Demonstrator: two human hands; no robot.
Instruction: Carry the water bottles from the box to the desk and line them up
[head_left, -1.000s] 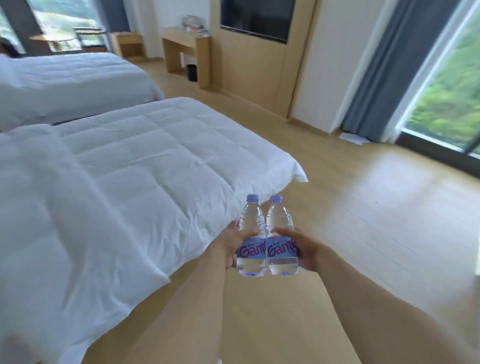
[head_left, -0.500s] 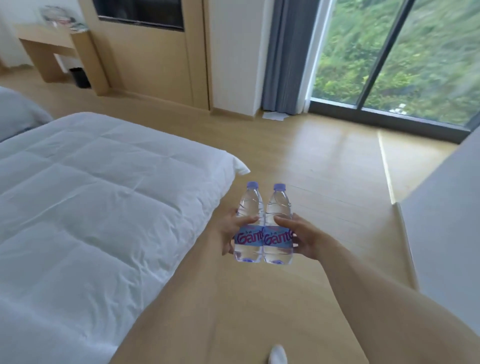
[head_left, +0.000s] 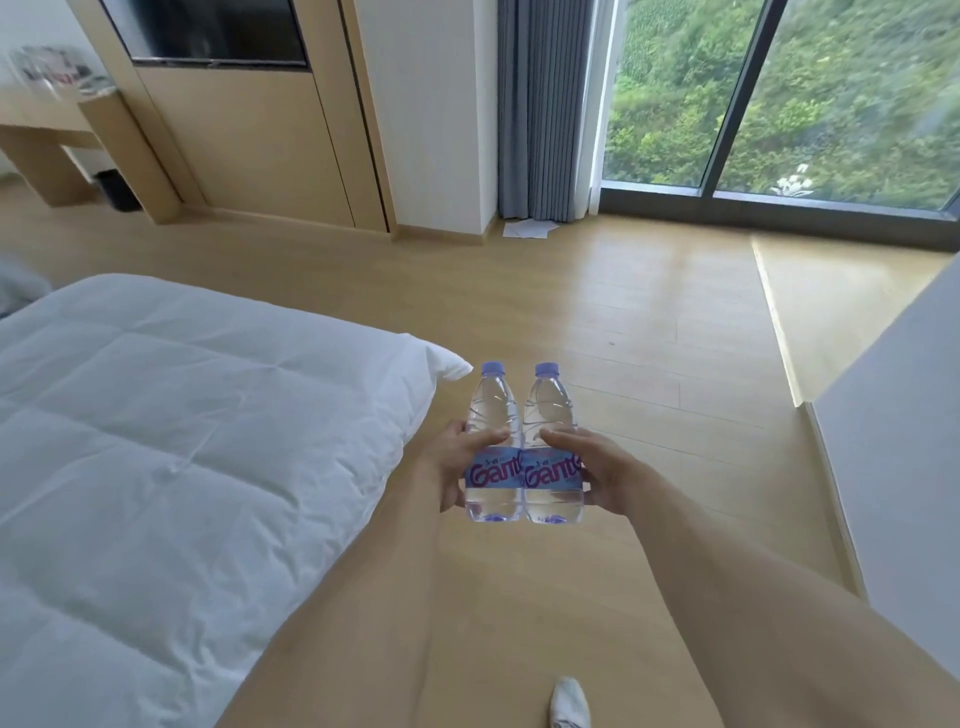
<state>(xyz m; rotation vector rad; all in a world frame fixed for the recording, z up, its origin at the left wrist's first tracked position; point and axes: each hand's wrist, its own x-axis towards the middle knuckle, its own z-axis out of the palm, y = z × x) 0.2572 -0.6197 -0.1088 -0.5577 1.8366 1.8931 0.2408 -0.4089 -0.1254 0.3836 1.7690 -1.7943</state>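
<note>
A white bed (head_left: 171, 441) is occupying the left. The left hand (head_left: 451, 470) is gripping the left bottle (head_left: 492, 447); the right hand (head_left: 597, 475) is gripping the right bottle (head_left: 551, 447). Both bottles are standing upright, touching, holding clear water, above the wooden floor (head_left: 649, 338). A window (head_left: 779, 93) is filling the far right.

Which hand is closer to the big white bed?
Left. The left hand holds its bottle just beside the corner of the bed. The right hand holds the other bottle on the far side, farther from the bed.
</note>
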